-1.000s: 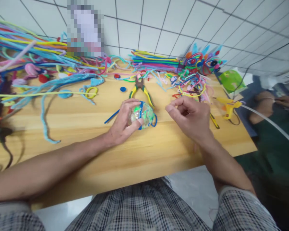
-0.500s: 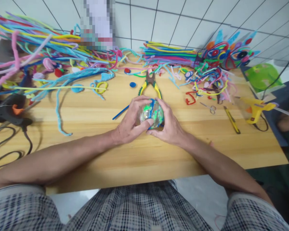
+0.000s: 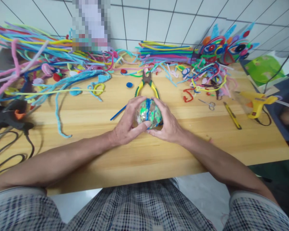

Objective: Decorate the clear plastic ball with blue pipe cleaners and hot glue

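Observation:
Between my hands is a clear round ball (image 3: 152, 113) with shiny green patches and a blue fuzzy band running over its front. My left hand (image 3: 128, 123) cups its left side, thumb laid across the lower front. From the right, my right hand (image 3: 169, 123) wraps round it, fingers on the top and thumb underneath. Pliers (image 3: 147, 81) with yellow and green handles lie just beyond the ball, jaws pointing away. A blue pipe cleaner (image 3: 118, 112) sticks out to the left, its inner end hidden by my left hand. A small blue disc (image 3: 129, 85) lies beside the pliers.
Pipe cleaners (image 3: 166, 53) in many colours lie along the wall, with a tangled heap (image 3: 209, 77) at right. Small scissors (image 3: 208, 104), a yellow cutter (image 3: 232, 115) and a yellow glue gun (image 3: 257, 103) lie rightward. A black stand-like tool (image 3: 11, 115) with a cable is at left.
The ball has turned slightly in my hands, so its blue band stands more upright and more of its front shows. The whole view has shifted a little; both hands keep their hold.

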The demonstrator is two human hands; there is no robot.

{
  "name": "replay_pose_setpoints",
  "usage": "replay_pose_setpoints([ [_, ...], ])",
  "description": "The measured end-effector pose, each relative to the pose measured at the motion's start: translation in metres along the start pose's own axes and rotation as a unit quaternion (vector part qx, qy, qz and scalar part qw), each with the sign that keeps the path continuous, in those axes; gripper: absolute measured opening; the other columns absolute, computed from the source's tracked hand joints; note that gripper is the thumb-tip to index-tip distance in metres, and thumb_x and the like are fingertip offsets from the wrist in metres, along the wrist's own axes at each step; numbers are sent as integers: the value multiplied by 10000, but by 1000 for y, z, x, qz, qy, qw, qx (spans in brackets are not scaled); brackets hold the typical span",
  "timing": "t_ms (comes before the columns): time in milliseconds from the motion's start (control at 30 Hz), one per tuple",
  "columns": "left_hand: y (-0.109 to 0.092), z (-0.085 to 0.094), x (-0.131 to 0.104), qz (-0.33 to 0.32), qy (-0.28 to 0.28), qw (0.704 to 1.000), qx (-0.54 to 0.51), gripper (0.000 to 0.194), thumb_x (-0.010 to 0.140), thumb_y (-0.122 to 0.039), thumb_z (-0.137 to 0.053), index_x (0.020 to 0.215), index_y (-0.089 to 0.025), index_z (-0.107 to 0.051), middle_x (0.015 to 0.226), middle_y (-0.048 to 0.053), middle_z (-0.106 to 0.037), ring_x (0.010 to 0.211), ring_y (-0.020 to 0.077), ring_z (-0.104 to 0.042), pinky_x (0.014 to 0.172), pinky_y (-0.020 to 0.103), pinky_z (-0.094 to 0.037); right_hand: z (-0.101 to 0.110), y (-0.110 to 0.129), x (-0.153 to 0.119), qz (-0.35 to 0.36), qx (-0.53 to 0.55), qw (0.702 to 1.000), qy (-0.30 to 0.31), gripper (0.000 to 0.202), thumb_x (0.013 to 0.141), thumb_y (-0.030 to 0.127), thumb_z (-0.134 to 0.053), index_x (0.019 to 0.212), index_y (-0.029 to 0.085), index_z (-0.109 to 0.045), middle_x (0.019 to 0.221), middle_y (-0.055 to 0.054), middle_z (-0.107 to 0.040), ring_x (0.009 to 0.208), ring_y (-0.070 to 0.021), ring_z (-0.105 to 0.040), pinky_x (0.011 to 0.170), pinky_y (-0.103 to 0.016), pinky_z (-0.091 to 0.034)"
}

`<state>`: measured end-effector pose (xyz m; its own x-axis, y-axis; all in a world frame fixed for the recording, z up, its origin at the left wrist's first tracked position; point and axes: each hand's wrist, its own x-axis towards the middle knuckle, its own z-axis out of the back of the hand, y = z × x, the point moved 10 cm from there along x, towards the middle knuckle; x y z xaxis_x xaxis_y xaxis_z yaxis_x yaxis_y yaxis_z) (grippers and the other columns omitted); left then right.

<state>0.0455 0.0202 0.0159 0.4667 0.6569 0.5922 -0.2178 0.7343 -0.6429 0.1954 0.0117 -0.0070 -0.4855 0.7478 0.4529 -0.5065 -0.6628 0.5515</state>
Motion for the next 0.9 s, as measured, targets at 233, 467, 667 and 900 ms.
replay_pose_setpoints([
  [233,0,1,1,-30,0,999,12,753,1098,-519,-693,1741,-290,-377,1654,189,-542,1585,365,-518,1327,632,-482,3,5,0,23,15,1000,-14,1214,936,479,-888,1852,285,-115,1843,-202,-428,1703,-420,-457,1390,-665,-453],
  [467,1,-2,-1,-29,17,999,26,777,1103,-579,-659,1760,-320,-335,1664,179,-551,1598,355,-519,1332,629,-485,3,7,-1,28,2,1000,-4,1239,926,452,-891,1848,280,-81,1843,-220,-419,1701,-424,-461,1384,-669,-458],
  [667,-1,-2,-2,-39,13,999,14,851,1082,-544,-721,1775,-289,-298,1672,195,-540,1571,377,-544,1324,611,-501,4,5,-1,38,18,999,-9,1236,926,440,-893,1848,271,-86,1853,-214,-402,1700,-424,-461,1382,-662,-463],
  [900,0,-4,-2,-55,14,998,22,908,1066,-596,-731,1790,-289,-277,1675,206,-534,1592,408,-518,1330,661,-480,8,7,0,51,9,999,-13,1242,919,444,-897,1852,285,-93,1837,-202,-427,1677,-430,-490,1348,-673,-514],
])
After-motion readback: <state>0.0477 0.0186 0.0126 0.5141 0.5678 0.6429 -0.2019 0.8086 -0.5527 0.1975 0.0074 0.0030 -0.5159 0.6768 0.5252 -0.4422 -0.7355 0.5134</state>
